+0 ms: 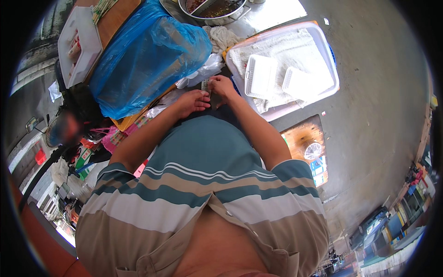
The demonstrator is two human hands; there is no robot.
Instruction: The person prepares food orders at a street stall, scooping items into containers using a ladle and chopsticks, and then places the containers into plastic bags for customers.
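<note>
Both hands are close together in front of my belly. My right hand [222, 87] is bent at the fingers, its fingertips pinching the edge of a narrow pale strip with dark marks [205, 85], perhaps folded paper. Just below and to the left, my left hand [194, 104] has its fingers half curled, and their tips reach the strip's lower end. Whether the left fingers grip it is hidden. Beyond the hands lie clear plastic bags [204, 71], beside a large blue plastic bag [152, 59] that covers something on an orange-edged surface.
To the right, a white plastic tub [332, 81] holds a white towel [290, 43] and white foam boxes [261, 76]. A divided metal pot [221, 15] of sauces stands ahead. A wooden stool [301, 131] bears a clear cup [313, 150]. At far left is a white tray [86, 48].
</note>
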